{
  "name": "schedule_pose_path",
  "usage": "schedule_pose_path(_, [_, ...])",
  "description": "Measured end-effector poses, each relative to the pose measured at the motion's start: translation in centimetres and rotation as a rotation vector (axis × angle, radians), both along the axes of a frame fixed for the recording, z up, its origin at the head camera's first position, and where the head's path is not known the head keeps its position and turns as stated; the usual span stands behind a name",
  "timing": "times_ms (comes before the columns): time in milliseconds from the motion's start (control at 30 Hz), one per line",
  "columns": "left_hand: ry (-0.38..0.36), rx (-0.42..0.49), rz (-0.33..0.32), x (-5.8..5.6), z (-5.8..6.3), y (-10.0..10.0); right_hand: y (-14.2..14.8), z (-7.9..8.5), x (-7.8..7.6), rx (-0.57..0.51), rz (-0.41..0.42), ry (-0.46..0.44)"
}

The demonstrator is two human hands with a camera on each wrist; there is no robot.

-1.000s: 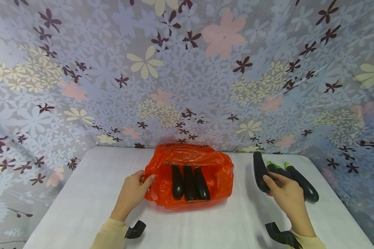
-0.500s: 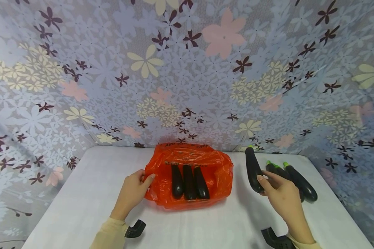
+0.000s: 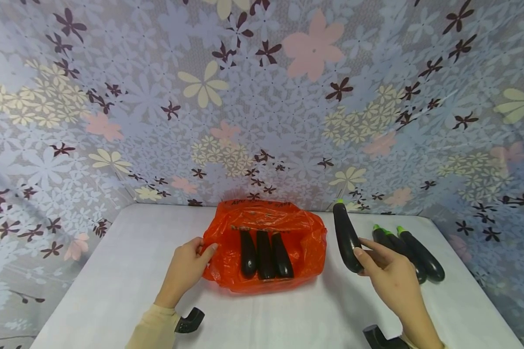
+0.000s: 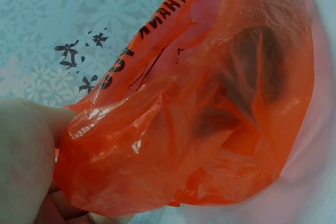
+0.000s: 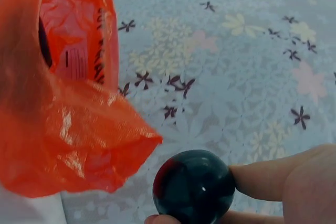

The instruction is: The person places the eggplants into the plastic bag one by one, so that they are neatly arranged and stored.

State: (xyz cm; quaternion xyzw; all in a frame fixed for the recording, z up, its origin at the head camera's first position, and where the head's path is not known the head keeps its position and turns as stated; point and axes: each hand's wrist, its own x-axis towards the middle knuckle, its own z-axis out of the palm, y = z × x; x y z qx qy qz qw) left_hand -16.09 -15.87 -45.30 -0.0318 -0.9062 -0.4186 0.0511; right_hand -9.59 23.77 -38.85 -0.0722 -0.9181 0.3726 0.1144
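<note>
In the head view an orange-red plastic bag (image 3: 307, 247) lies with its mouth toward me, and three dark eggplants (image 3: 265, 257) rest side by side inside it. My left hand (image 3: 188, 266) pinches the bag's left edge between thumb and fingers; the left wrist view shows the thin film (image 4: 121, 166) bunched in that grip. To the right of the bag, my right hand (image 3: 390, 276) holds another eggplant (image 3: 347, 237) near its thick end, its green stem pointing up and away. The right wrist view shows the rounded end of that eggplant (image 5: 194, 187) close to the bag's side.
Beyond my right hand, three more eggplants (image 3: 421, 254) with green stems lie together on the white table (image 3: 126, 271). A flower-patterned covering (image 3: 262, 121) rises behind the table and along both sides. Black wrist mounts (image 3: 189, 321) sit under my forearms.
My right hand has moved left with its eggplant, from beside the other loose ones toward the bag. My left hand and the bag have stayed in place.
</note>
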Motion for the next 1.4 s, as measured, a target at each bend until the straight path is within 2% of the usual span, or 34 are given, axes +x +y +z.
schedule_pose_path(433, [-0.01,-0.001,-0.002,-0.2,-0.2,-0.1,-2.1,0.8,0.8,-0.089,0.093,0.025])
schedule_pose_path(600, [0.009,-0.002,-0.008,-0.1,-0.2,-0.1,-3.0,0.6,0.9,-0.115,0.147,0.04])
schedule_pose_path(933, [0.001,-0.012,-0.002,-0.1,-0.3,-0.1,-5.2,0.2,1.1,-0.166,0.21,0.019])
schedule_pose_path(1400, [0.013,-0.017,-0.004,-0.1,-0.2,-0.1,-7.3,-1.2,0.6,-0.279,0.332,-0.092])
